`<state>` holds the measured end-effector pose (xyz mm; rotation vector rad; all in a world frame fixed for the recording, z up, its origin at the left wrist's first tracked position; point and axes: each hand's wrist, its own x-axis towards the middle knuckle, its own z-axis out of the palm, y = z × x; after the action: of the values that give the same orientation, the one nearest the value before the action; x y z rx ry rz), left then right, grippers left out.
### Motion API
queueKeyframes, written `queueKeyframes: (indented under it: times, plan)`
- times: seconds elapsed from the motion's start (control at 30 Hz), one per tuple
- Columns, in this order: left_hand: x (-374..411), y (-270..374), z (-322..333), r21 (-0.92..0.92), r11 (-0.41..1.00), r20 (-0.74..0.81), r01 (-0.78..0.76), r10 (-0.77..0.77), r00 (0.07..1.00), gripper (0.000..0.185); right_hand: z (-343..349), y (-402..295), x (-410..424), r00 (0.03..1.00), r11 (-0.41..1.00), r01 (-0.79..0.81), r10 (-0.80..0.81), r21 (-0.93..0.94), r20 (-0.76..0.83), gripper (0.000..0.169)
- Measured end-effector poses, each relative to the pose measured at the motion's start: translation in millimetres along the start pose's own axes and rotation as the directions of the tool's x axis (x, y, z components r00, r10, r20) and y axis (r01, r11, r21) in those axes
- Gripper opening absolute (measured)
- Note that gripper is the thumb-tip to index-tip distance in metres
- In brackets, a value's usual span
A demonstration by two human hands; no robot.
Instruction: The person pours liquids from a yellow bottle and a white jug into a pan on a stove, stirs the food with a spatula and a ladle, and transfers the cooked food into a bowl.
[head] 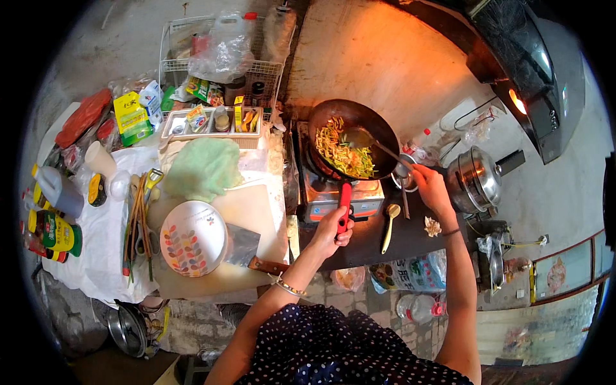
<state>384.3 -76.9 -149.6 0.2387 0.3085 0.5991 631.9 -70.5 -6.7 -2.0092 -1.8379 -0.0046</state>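
Observation:
My left hand grips the red handle of a dark wok, which is tilted over a steel gas stove. Shredded food in yellow, green and pale brown lies in the wok's lower left part. A metal spatula reaches into this food, its shaft held in my right hand. Below my right hand, a small steel bowl sits on the dark counter, partly hidden by the spatula's shaft and the hand. A yellow-handled brush rests nearby.
A patterned white plate overlaps a cleaver on the cutting board at left. Behind them lie a green cloth and a seasoning tray. A steel steamer pot stands at right, under the range hood.

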Motion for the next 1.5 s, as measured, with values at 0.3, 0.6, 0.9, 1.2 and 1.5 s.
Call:
queueKeyframes:
  times: [0.3,0.6,0.9,1.2,1.5]
  plan:
    - [7.1,-6.8,2.9,-0.007,0.999,0.001,0.033,-0.033,0.999,0.02,71.5,13.9,40.6,0.927,0.793,-0.374,0.302,0.482,0.222,0.027]
    - [9.1,-7.6,-0.3,-0.015,0.999,-0.027,0.038,-0.038,0.999,0.023,-47.5,-43.0,-17.4,0.969,0.898,0.224,-0.164,-0.378,0.186,0.03]
    - [10.4,-8.8,1.7,0.014,1.0,-0.02,0.021,-0.021,1.0,0.025,-99.8,-51.4,-47.3,0.983,0.938,0.127,-0.075,-0.322,0.168,0.027]
    - [6.9,-5.7,4.0,-0.001,0.999,-0.052,0.034,-0.034,0.998,0.024,-4.7,-31.0,-17.0,0.997,0.893,-0.02,0.052,-0.449,0.059,0.022]
    - [6.7,-8.8,3.5,0.018,0.999,-0.009,0.031,-0.031,0.999,0.024,28.2,14.2,35.8,0.994,0.849,-0.05,0.093,-0.527,0.055,0.021]
